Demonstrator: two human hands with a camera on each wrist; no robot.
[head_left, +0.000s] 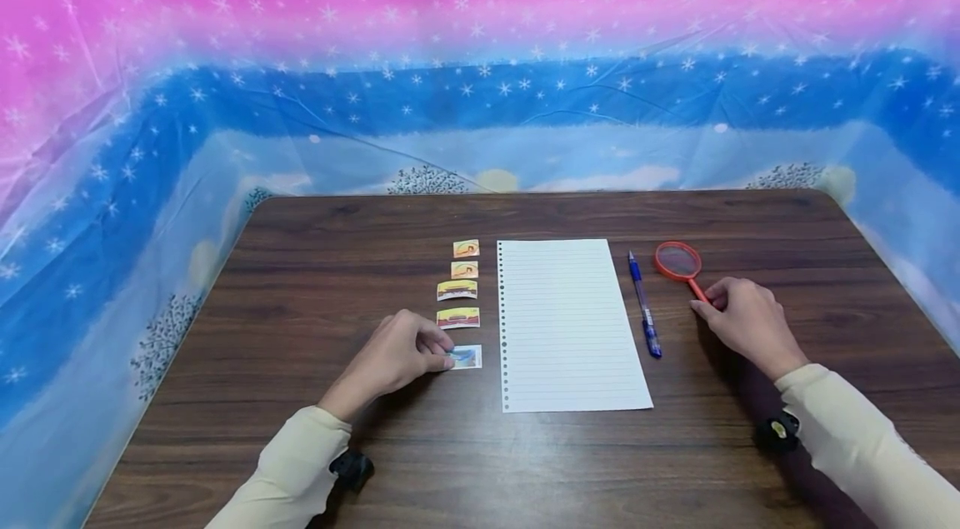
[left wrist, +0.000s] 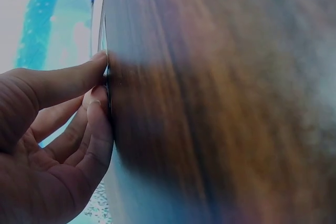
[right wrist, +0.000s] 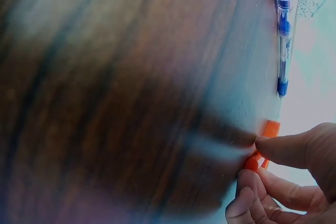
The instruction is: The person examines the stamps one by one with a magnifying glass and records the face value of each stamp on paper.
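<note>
Wood-grain table (head_left: pixel 570 466), snowflake-print backdrop (head_left: pixel 450 96). Left hand (head_left: pixel 397 351) pinches blue-printed stamp (head_left: pixel 468 356); right hand (head_left: pixel 752 321) pinches red-handled magnifying glass (head_left: pixel 678 261).

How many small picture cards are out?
5, in a column left of the paper: two orange cards farthest, two yellow cards next, one blue card nearest, partly hidden by the left hand.
</note>
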